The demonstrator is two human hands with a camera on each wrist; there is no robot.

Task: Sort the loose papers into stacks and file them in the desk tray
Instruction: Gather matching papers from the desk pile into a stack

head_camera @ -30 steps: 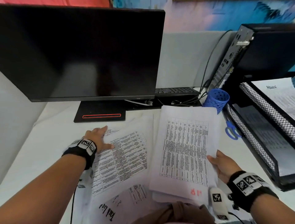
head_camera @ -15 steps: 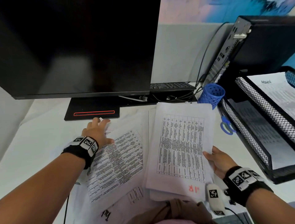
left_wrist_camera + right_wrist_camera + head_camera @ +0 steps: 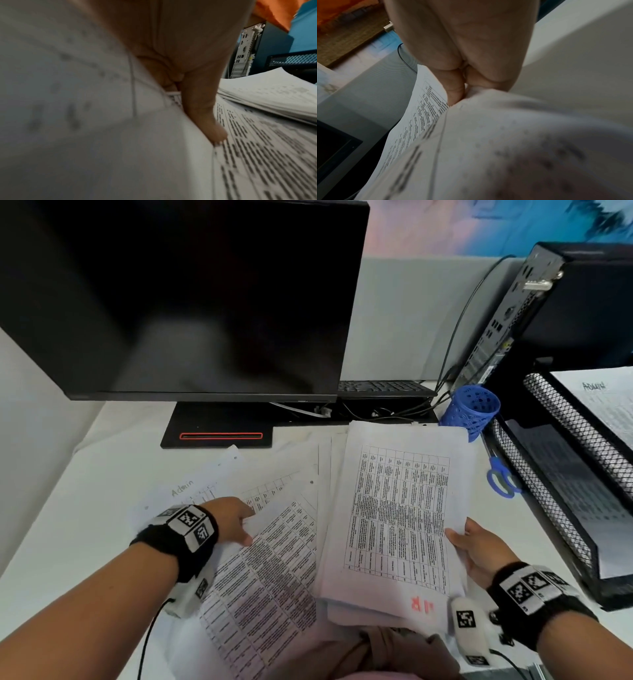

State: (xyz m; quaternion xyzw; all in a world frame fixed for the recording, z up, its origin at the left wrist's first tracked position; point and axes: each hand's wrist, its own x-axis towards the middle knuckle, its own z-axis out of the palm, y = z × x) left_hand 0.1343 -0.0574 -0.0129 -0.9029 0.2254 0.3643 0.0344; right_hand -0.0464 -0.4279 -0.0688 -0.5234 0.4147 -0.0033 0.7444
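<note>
Gripping the right edge of a stack of printed tables (image 3: 397, 518), my right hand (image 3: 479, 546) has its thumb on top and fingers beneath; red "JR" marks the stack's near end. On the left, my left hand (image 3: 233, 522) pinches the edge of a loose sheet (image 3: 270, 570) from the spread papers, where I read "Admin". Far right stands the mesh desk tray (image 3: 561, 508), its top sheet also marked "Admin".

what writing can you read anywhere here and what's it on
"Admin": handwritten on the sheet beyond the left hand.
"Admin": handwritten, faint, on the paper in the top tier of the mesh desk tray.
Red marks, possibly "JR", seen upside down: on the stack the right hand holds.
Table print on all sheets: too small to read.
Wrist markers: patterns only.
</note>
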